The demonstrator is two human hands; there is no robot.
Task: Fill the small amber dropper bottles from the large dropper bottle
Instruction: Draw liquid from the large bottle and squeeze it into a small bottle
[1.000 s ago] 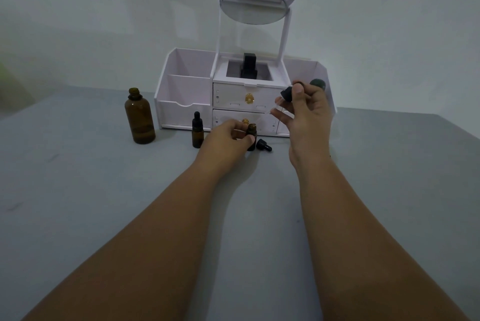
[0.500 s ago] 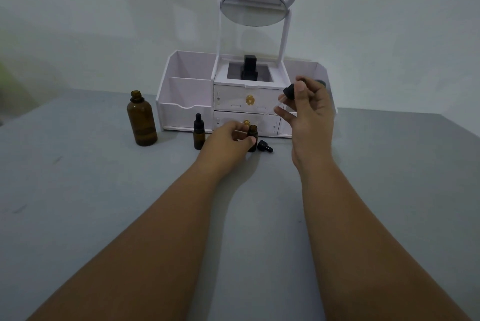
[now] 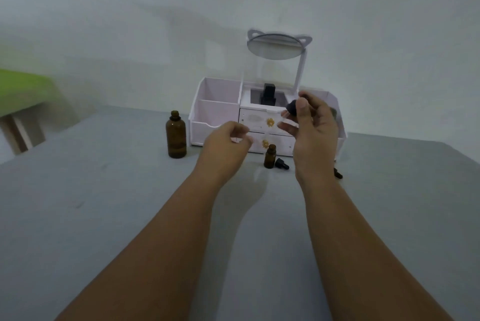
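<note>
Grey table (image 3: pixel 104 217) carried a white organizer (image 3: pixel 215 126) at the back centre, against the wall. Large amber bottle (image 3: pixel 176 139), uncapped and upright, stood just left of the organizer. Small amber bottle (image 3: pixel 270 156), also open and upright, stood in front of the drawers, with a black dropper cap (image 3: pixel 282 164) lying just beside it on its right.

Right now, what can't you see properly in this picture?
- Head view: whether the big bottle or small bottle holds liquid; the glass is too dark.
- Dropper in the right hand: its thin glass tube is too blurred to trace.
- Left hand: curled fingers hide whether it holds anything.
- A dark thing is mostly behind the right wrist.
</note>
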